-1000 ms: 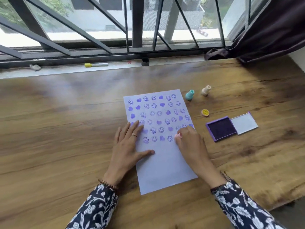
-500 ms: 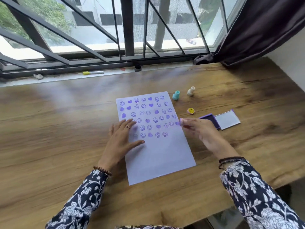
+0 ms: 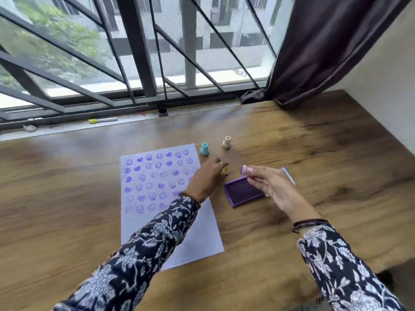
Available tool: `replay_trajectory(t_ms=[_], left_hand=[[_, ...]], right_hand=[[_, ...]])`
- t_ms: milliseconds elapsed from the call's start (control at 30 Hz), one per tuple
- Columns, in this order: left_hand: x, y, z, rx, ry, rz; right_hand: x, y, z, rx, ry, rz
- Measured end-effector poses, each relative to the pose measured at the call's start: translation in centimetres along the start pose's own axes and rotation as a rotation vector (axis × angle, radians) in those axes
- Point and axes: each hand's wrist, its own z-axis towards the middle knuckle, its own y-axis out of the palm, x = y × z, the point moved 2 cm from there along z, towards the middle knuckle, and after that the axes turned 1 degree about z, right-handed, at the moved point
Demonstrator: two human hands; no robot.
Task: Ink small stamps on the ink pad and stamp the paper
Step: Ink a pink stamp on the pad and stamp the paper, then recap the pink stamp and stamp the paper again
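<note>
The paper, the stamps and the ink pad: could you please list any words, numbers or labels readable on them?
None: no readable text anywhere.
Paper: only purple smiley and heart prints, no letters.
Ink pad: no label visible.
Teal stamp and cream stamp: no markings visible.
Marker on the sill: too small and blurred to read.

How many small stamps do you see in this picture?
4. A teal stamp and a cream stamp stand beyond the paper. A yellow stamp is at the left hand. A purple stamp is in the right hand.
</note>
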Motion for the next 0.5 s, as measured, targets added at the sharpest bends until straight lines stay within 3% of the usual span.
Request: replay_trajectory(t_ms=[133,200,333,400,500], left_hand=[[1.3,0.7,1.6,0.033,-0.024,-0.039],[1.5,0.9,2.2,0.114,-0.153,-0.295],[2.1,2.7,1.9,0.065,-0.449,-1.207],[2.5,3.7,2.0,0.043,-0.492,-1.383],[3.6,4.3,2.6,0.025,-0.481,-1.441]], right_hand=[[-0.7,-1.8,1.0,-0.011,-0.036,-0.082],[-1.2,-2.3,1.7,-0.026,-0.098,-0.138],[-1.5,-3.3,2.7,-0.041,-0.225,-0.219],[-1.6,-3.9,3.2,-0.025,-0.242,-0.255],[-2.4,-4.6,4.1,-0.053,-0.269,-0.315]])
